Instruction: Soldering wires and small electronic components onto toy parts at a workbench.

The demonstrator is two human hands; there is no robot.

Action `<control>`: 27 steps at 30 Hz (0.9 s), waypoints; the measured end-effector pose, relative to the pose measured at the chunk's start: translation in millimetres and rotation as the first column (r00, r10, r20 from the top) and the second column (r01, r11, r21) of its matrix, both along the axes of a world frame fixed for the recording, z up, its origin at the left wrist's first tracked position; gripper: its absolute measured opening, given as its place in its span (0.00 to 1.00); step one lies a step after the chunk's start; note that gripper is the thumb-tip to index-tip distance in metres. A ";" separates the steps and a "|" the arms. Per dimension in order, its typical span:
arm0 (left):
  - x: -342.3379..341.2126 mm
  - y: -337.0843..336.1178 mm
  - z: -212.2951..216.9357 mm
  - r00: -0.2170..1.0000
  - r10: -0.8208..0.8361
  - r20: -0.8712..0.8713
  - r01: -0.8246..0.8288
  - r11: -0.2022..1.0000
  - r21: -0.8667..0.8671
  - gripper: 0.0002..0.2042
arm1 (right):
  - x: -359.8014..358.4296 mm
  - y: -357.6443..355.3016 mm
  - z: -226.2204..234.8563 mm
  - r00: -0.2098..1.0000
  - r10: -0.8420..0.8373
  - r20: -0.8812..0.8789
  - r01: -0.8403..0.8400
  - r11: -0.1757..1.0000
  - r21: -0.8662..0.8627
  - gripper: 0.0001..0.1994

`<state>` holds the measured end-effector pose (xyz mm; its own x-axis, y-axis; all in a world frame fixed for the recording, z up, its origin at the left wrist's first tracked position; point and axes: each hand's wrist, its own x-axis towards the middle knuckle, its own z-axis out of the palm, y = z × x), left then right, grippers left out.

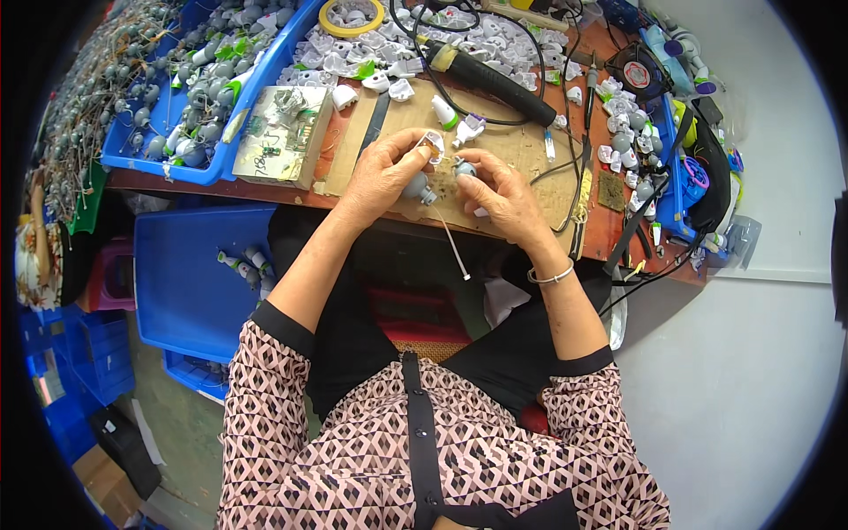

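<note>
My left hand (386, 177) is closed, pinching a small white plastic shell (434, 141) between thumb and fingers. Just below those fingers hangs a grey rounded part (417, 187), and a thin white lead (452, 240) with a small plug at its end dangles past the table's front edge. My right hand (505, 196) is closed on a second grey rounded part (465, 169), facing the left hand a short gap away. Beyond the hands, on a cardboard sheet (521, 146), lie a white-and-green piece (444, 112) and a white-and-purple piece (470, 130).
White shells (503, 44) are heaped at the back beside a black cylindrical tool (490, 84) with a looping cable. Left stand a circuit-board block (281, 132) and a blue tray (132, 163) of grey parts. A small fan (639, 74) and blue bin (676, 199) occupy the right.
</note>
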<state>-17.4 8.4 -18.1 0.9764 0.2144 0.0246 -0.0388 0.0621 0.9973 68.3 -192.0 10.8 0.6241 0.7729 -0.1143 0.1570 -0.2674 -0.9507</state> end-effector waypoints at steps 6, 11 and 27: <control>-2.7 0.9 6.5 0.999 -0.024 -0.024 0.024 1.000 0.004 0.15 | -2.4 2.9 7.7 0.998 -0.013 0.063 0.018 0.997 -0.078 0.18; -2.4 -0.1 5.7 1.000 -0.030 0.001 0.030 1.000 0.003 0.15 | 0.6 4.9 -0.2 0.954 -0.052 0.294 0.040 0.998 0.047 0.17; -1.4 -0.3 3.1 1.000 -0.019 0.017 0.019 1.000 0.004 0.15 | 2.6 2.3 0.5 0.998 -0.053 -0.030 0.055 0.994 0.092 0.14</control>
